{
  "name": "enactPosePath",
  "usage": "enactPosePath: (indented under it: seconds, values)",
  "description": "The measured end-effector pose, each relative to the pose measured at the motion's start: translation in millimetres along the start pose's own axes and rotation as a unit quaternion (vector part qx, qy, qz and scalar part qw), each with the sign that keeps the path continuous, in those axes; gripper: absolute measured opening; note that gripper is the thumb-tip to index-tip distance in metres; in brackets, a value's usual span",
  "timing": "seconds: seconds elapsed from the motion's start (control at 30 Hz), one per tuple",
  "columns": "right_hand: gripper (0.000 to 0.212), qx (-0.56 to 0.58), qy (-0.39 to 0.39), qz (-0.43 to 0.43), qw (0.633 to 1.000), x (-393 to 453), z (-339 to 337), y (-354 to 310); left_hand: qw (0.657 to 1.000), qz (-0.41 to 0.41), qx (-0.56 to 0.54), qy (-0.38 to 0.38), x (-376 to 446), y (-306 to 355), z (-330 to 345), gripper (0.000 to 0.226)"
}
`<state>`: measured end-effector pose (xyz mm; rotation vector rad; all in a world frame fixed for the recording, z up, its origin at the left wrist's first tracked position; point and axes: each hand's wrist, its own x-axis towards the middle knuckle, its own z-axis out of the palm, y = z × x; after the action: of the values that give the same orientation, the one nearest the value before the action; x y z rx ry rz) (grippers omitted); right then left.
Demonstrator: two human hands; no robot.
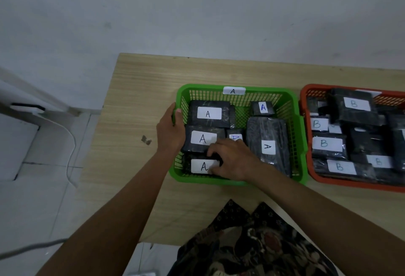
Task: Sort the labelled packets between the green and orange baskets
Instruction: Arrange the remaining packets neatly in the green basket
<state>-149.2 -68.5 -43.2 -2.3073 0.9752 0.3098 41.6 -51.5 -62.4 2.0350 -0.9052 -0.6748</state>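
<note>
Your left hand (pixel 170 131) grips the green basket (pixel 293 100) by its left rim, fingers curled over it. Your right hand (pixel 233 157) pinches the near-left packet (pixel 197 166) marked A.

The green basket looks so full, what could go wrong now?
1. The right hand covers part of one A packet, so its label may be misread.
2. The left hand grips only the green basket rim; a push could slide it against the orange basket close beside it.

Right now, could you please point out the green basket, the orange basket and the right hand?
green basket (pixel 238 182): head view, near rim.
orange basket (pixel 303 100): head view, left rim.
right hand (pixel 232 158): head view, back of hand.
</note>
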Motion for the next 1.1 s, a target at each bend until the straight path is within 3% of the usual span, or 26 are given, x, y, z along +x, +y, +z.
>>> enactPosePath:
  seconds: [0.47, 0.57, 0.67, 0.8, 0.97, 1.1]
  values:
    - [0.059, -0.003, -0.06, -0.004, 0.998, -4, -12, 6, 1.0, -0.004, -0.006, 0.006, -3, 5, 2, 0.043]
    - [0.058, 0.093, -0.072, 0.043, 0.992, 1, -15, 7, 1.0, 0.001, -0.004, 0.007, -3, 3, 1, 0.043]
    - [0.057, 0.302, -0.089, 0.08, 0.946, 0, -25, 11, 1.0, 0.001, -0.002, 0.005, -2, 2, 1, 0.045]
    - [0.019, 0.414, -0.035, 0.109, 0.903, 0, -47, 27, 1.0, -0.001, -0.005, 0.001, -3, 4, 1, 0.044]
    - [0.023, 0.601, 0.041, 0.14, 0.786, 5, -61, 47, 1.0, -0.002, -0.01, 0.001, -3, 4, 0, 0.044]
    - [0.022, 0.612, 0.054, 0.125, 0.779, 7, -57, 50, 1.0, -0.003, -0.012, 0.0, -4, 4, 0, 0.044]
